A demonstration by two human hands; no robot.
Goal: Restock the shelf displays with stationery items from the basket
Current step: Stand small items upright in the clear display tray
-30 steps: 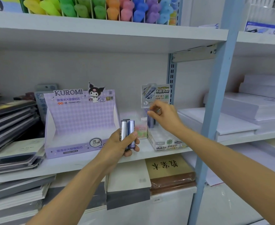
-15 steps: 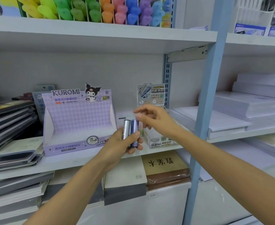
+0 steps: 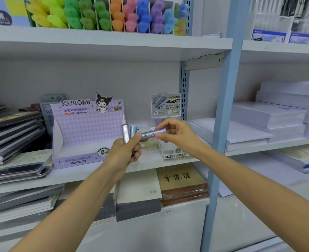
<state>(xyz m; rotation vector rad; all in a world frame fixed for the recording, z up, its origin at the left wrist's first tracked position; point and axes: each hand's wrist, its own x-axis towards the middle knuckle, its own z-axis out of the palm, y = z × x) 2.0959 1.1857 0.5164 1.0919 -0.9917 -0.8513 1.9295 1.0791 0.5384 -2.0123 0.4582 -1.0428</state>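
Fingers (image 3: pixel 163 124) of the right hand (image 3: pixel 176 133) pinch a glossy purple cylindrical tube (image 3: pixel 152 134), level, just right of the cardboard Kuromi box (image 3: pixel 88 130); the left hand (image 3: pixel 124 153) grips two upright tubes (image 3: pixel 125 132) (one silvery, one blue).

On the shelf (image 3: pixel 77 172), the Kuromi display box (image 3: pixel 88 130) is sitting left of the small display box (image 3: pixel 170 151), both near the front edge; notebook stacks (image 3: pixel 13 135) are lying at the left end.

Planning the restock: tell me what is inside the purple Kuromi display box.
Kuromi display box: only its bare floor shows, no items. The left hand hides its front right corner.
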